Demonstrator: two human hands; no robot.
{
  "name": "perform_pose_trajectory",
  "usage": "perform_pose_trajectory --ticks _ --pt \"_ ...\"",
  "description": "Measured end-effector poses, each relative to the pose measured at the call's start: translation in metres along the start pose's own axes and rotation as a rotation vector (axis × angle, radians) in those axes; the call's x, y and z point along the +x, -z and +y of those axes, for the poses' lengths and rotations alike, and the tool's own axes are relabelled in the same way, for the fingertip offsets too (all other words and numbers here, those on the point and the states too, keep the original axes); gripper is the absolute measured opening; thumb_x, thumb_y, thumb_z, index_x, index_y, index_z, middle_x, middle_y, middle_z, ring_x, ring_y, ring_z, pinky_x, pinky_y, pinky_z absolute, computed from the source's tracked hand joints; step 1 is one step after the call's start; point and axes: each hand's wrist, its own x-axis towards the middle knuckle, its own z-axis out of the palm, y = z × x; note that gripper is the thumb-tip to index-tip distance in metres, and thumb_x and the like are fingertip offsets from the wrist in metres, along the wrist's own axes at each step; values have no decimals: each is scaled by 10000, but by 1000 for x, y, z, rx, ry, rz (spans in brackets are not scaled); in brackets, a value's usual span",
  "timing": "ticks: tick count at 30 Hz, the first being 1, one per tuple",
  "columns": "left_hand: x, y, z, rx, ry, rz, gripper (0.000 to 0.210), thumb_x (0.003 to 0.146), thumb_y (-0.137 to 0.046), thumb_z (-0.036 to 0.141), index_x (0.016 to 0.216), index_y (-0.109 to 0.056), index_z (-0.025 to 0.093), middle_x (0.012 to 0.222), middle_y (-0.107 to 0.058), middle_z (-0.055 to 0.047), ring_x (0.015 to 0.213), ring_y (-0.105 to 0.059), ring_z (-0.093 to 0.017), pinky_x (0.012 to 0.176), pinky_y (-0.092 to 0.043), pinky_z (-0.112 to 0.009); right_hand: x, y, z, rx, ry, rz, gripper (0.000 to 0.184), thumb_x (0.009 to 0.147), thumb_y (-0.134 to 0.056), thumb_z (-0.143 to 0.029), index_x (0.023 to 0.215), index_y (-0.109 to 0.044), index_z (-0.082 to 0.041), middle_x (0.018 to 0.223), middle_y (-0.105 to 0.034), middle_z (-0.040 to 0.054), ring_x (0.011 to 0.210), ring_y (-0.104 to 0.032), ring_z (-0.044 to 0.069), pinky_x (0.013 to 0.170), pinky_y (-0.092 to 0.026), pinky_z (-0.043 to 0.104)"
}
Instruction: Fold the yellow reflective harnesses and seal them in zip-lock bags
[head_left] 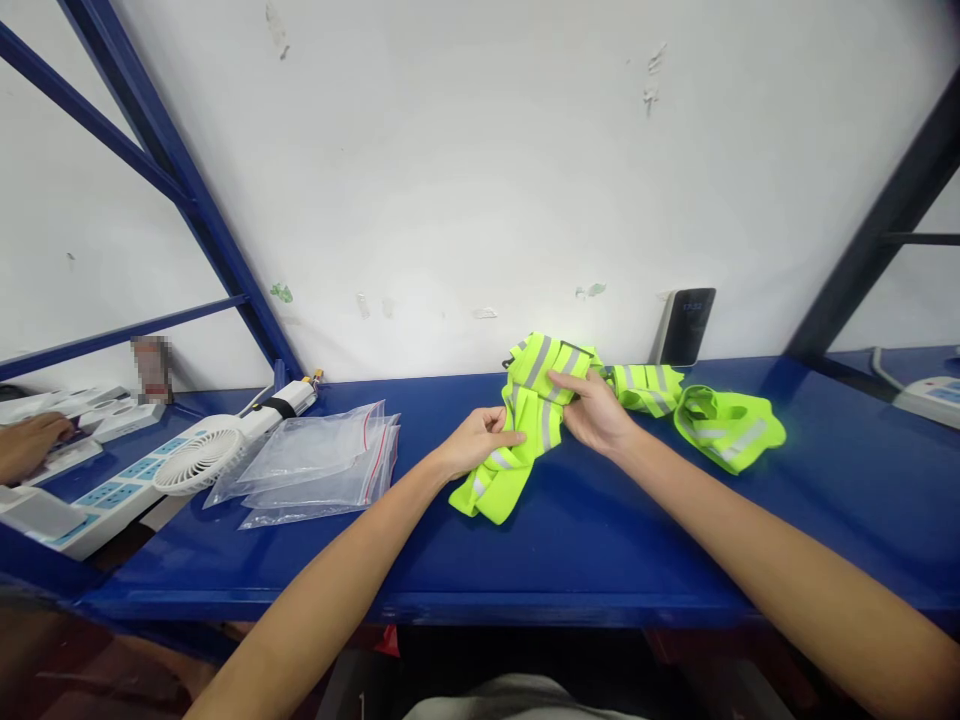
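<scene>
Holding the fluorescent-yellow reflective strap bundle [538, 405] near the back edge of the blue table [577, 560], the left hand [476, 440] and right hand [598, 412] each pinch it between thumb and fingers. Keep layers flat and untwisted, under even tension; dark fittings [507, 363] are too small to identify.

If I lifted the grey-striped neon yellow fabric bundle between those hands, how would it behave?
The fabric bundle would probably flop, since it bends between the left hand and right hand. It looks thin, so likely light. Its loose folds might slip open.
</scene>
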Motion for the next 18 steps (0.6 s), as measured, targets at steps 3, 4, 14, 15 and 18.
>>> perform_pose_trajectory --ticks 3,4,14,15,18 --pt "-4 3 5 26 93 -137 346 635 -848 328 790 -604 136 718 -606 0 654 -585 -129 650 -470 -266 0 2 -6 -78 7 -30 366 721 -782 -184 1076 -699 -218 1091 -757 65 1214 -614 313 1053 -489 493" --pt "-5 4 7 1 108 -169 368 632 -851 298 883 -639 133 804 -656 -28 731 -628 -155 714 -499 -291 -1 3 -6 -91 4 -39 356 714 -790 -190 1059 -704 -212 1091 -757 70 1216 -612 316 1056 -485 495" --pt "-6 -2 14 -325 133 -185 584 633 -866 292 1154 -645 149 986 -724 -101 821 -690 -192 813 -531 -339 -14 -13 1 -61 -31 -158 419 675 -831 -202 1072 -702 -235 1088 -757 58 1197 -622 311 1029 -494 488" --pt "-4 -5 12 -321 96 -142 584 636 -866 284 1160 -644 155 991 -725 -97 841 -691 -194 832 -527 -343 -14 -13 3 -66 -37 -163 410 679 -831 -209 1067 -702 -235 1082 -759 56 1188 -628 306 1027 -495 483" --pt "1 -12 3 -267 53 -73 579 634 -870 280 1153 -648 149 974 -729 -101 865 -693 -211 847 -522 -357 -12 -12 6 -109 -22 -163 372 683 -835 -233 1033 -708 -227 1064 -762 58 1172 -638 296 1024 -493 470"
